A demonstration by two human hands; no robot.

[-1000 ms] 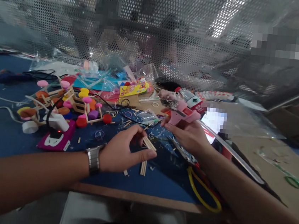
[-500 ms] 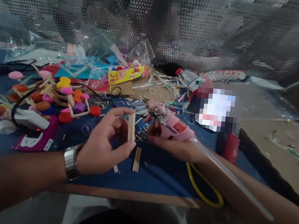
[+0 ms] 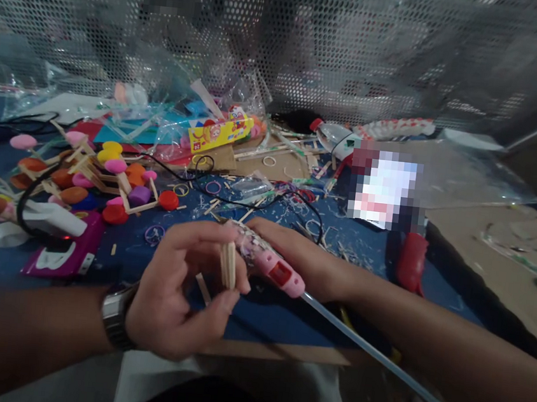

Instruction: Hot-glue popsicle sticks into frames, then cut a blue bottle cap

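Between the thumb and fingers of my left hand (image 3: 177, 290) is a small bundle of flat wooden sticks (image 3: 228, 266), held nearly upright. My right hand (image 3: 291, 254) is wrapped round a pink hot glue gun (image 3: 274, 267), its handle hidden behind the hand. The gun's nozzle points up and left, close to the top of the bundle; whether it touches cannot be made out. A long clear glue stick (image 3: 377, 356) juts from the gun's back end toward the lower right. Below the bundle a short loose wooden piece (image 3: 203, 289) shows on the blue table.
On the left lie stick frames with coloured caps (image 3: 108, 174) and a purple box (image 3: 66, 253) with a white plug and cable. Behind are a yellow packet (image 3: 220, 133), a plastic bottle (image 3: 337, 138) and scraps. A lit phone (image 3: 382, 190) and a red object (image 3: 410, 261) stand right.
The glue gun has swung left and down, its nozzle now by the bundle. My left hand has lowered slightly with the sticks. A second bundle on the table is now hidden.
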